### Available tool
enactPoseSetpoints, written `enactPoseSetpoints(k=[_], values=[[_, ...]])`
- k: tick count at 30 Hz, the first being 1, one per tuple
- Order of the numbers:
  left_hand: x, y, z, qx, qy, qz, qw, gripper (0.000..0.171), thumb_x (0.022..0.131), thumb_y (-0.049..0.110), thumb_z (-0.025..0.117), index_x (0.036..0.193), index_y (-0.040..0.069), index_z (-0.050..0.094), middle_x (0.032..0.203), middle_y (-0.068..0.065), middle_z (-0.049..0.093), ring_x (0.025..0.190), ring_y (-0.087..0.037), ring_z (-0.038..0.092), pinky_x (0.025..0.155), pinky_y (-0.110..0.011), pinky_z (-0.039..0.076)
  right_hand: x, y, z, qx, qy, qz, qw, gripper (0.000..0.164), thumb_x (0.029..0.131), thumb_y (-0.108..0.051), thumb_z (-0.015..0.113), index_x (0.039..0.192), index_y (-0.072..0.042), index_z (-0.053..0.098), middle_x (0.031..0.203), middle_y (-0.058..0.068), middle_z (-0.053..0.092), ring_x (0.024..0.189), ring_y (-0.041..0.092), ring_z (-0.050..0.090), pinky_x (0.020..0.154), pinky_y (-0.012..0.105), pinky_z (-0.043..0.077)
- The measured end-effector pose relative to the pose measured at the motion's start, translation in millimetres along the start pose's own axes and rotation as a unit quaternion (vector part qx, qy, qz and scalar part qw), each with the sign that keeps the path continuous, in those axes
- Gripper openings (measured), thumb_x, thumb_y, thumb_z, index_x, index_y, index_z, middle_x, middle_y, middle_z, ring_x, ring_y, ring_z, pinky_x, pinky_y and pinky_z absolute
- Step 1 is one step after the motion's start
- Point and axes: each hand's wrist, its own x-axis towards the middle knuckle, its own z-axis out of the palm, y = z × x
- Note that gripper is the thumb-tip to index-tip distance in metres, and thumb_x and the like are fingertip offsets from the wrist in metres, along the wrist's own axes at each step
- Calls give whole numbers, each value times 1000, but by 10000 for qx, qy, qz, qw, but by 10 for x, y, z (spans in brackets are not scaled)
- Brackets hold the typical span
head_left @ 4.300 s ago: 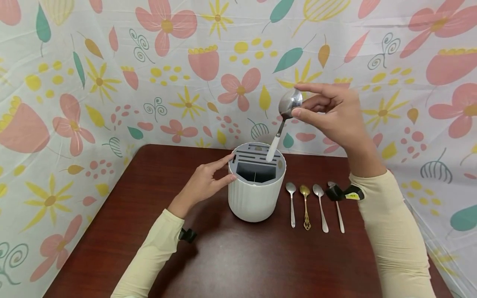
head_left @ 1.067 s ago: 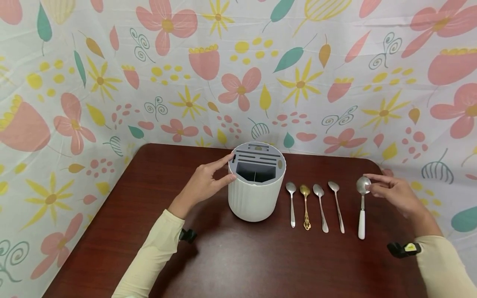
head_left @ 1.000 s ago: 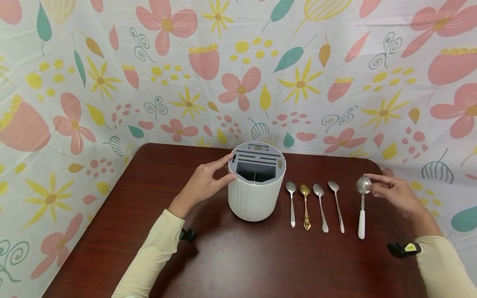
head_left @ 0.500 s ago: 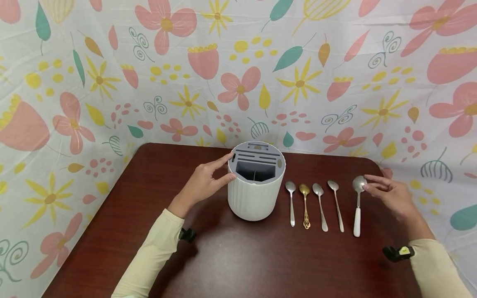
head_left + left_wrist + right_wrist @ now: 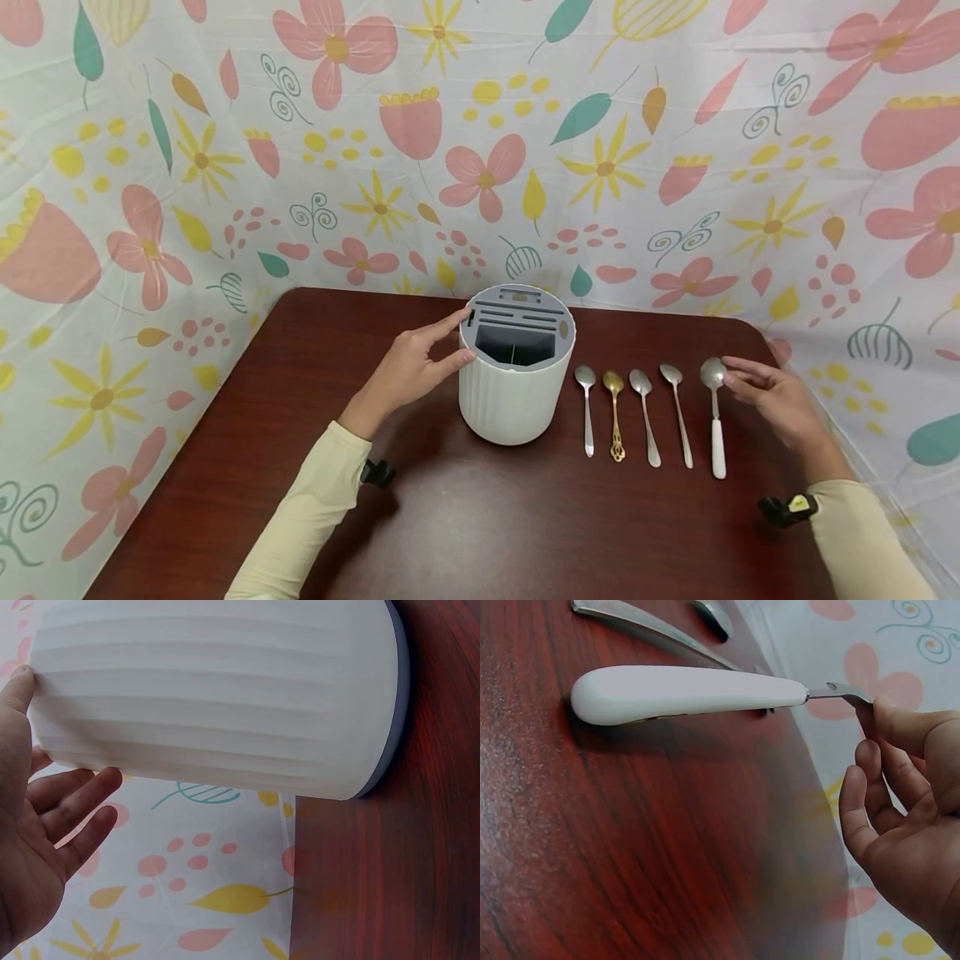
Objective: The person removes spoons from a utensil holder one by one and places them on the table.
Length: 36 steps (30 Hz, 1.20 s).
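Observation:
My left hand (image 5: 408, 367) touches the upper side of a white ribbed utensil holder (image 5: 510, 408), thumb and index finger spread along its rim. In the left wrist view, the other fingers extend loosely beside the ribbed wall (image 5: 210, 697). With thumb and index finger, my right hand (image 5: 780, 404) pinches the bowl edge of a white-handled spoon (image 5: 717, 450). That spoon lies low along the table at the right end of a row of spoons. Its white handle (image 5: 682, 694) points away from the hand in the right wrist view.
Left of the white-handled spoon lie a slim silver spoon (image 5: 678, 408), another silver spoon (image 5: 647, 417), a gold spoon (image 5: 616, 417) and a silver spoon (image 5: 587, 412) beside the holder. The holder's grey slotted top (image 5: 487, 307) has a divided opening. A floral cloth (image 5: 480, 108) hangs behind the brown table (image 5: 480, 517).
The white-handled spoon went from above the holder down to the table's right side. Since then my right hand has shifted it left, closer to the row. My left hand has stayed put.

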Motion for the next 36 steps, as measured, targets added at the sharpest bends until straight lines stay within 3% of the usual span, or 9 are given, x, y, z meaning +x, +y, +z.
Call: enactPoseSetpoints(k=[3, 10, 18, 25, 36], values=[[-1, 1, 0, -8, 0, -12, 10000, 65, 98, 40, 70, 157, 26, 44, 145, -4, 60, 39, -7, 27, 56, -28, 43, 7, 30, 25, 284, -7, -28, 9996, 34, 98, -3, 68, 132, -5, 68, 98, -12, 76, 88, -1, 70, 72, 15, 56], [2, -2, 4, 11, -2, -2, 10000, 65, 99, 43, 68, 157, 26, 44, 156, 4, 49, 44, -8, 34, 57, -28, 45, 12, 72, 45, 19, 75, 92, 9999, 35, 98, -8, 69, 134, -6, 67, 97, -14, 75, 84, -1, 70, 70, 15, 56], [5, -12, 13, -16, 57, 57, 10000, 66, 98, 37, 70, 157, 24, 44, 155, 5, 49, 38, -5, 22, 53, -27, 41, 40, 147, 64, -335, -76, 133, 9993, 36, 101, -11, 66, 136, -5, 65, 98, -18, 73, 83, -1, 67, 70, 16, 55], [4, -17, 14, -33, 18, 49, 10000, 65, 99, 38, 69, 157, 24, 44, 156, 6, 48, 40, -5, 25, 55, -27, 42, 47, 197, 76, -873, 24, 282, 9958, 44, 102, -18, 66, 139, 4, 59, 98, -20, 72, 85, -2, 66, 71, 18, 56], [1, -27, 18, -46, 41, 90, 9999, 65, 99, 40, 69, 157, 25, 44, 156, 4, 48, 39, -5, 24, 54, -27, 41, 46, 238, 80, -807, -28, 236, 9965, 45, 101, -18, 67, 140, 3, 58, 100, -22, 71, 85, -2, 68, 71, 18, 57]])
